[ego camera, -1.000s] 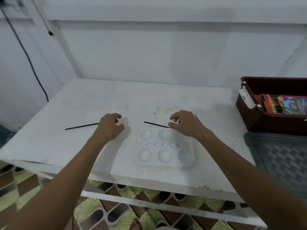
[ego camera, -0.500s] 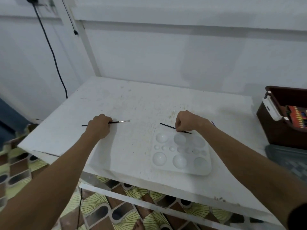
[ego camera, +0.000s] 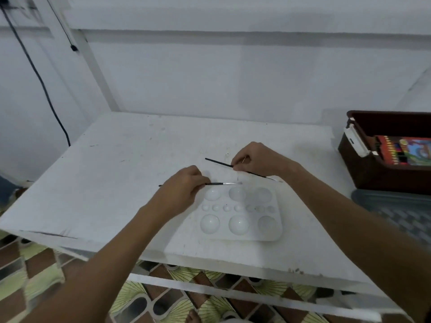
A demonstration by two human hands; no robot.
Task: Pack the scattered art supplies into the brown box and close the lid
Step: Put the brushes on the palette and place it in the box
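My left hand [ego camera: 184, 185] pinches a thin black paintbrush [ego camera: 221, 183], its pale tip pointing right over the top edge of the white paint palette [ego camera: 240, 213]. My right hand [ego camera: 256, 159] pinches a second black paintbrush [ego camera: 217, 161], held just above the table with its handle pointing left. The open brown box [ego camera: 373, 173] stands at the right edge of the table, with a colourful pencil pack [ego camera: 405, 153] inside it and a white latch [ego camera: 355, 141] on its left rim.
The white table [ego camera: 140, 159] has a scuffed top and a front edge close to me. A grey textured lid [ego camera: 396, 213] lies in front of the box. A black cable [ego camera: 35, 73] hangs on the wall at the left. Patterned floor shows below.
Both hands have lifted their brushes off the table. My left hand has carried its brush rightward to the palette's top edge, and the two hands are closer together.
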